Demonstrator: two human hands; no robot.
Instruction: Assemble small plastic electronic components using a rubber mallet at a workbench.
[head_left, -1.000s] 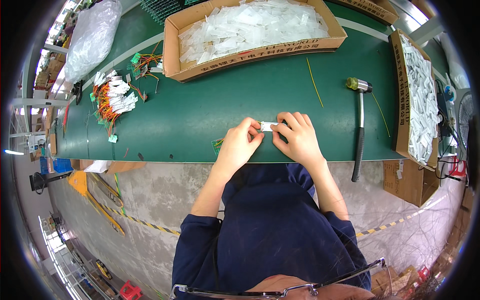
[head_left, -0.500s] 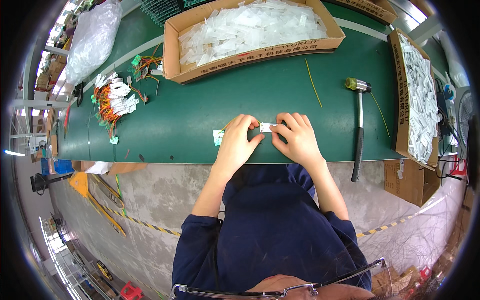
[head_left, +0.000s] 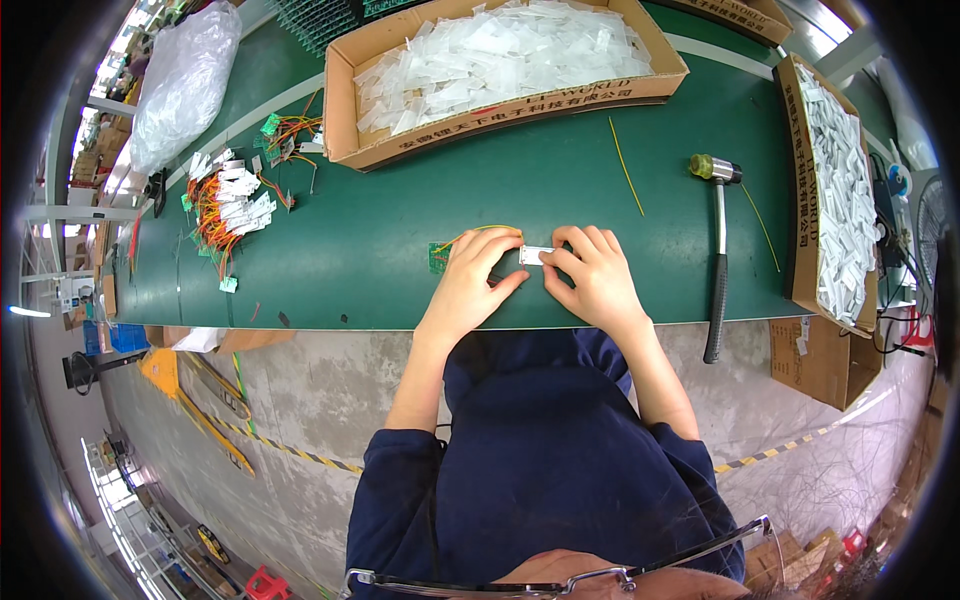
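Observation:
A small white rectangular plastic piece (head_left: 536, 256) lies level near the table's front edge. My right hand (head_left: 596, 280) pinches its right end between thumb and fingers. Close by its left end, my left hand (head_left: 472, 278) is curled, with index fingertip and thumb apart at the piece's corners. A thin yellow wire (head_left: 484, 227) arches over the left fingers toward the piece; the fingers appear to hold its end, though the grip is partly hidden. Left of that hand is a small green circuit board (head_left: 438, 258), where the wire leads.
An open cardboard box (head_left: 505, 122) of translucent strips stands at the back; another box (head_left: 800, 200) of white pieces stands right. A mallet (head_left: 720, 250) overhangs the front edge. Loose yellow wires (head_left: 627, 165) lie nearby. Wired white pieces (head_left: 235, 195) are heaped left, near a plastic bag (head_left: 185, 85).
The circuit board beside my left hand has turned from its whitish face to its green one, and the yellow wire now arches higher over the fingers. My right hand has stayed put.

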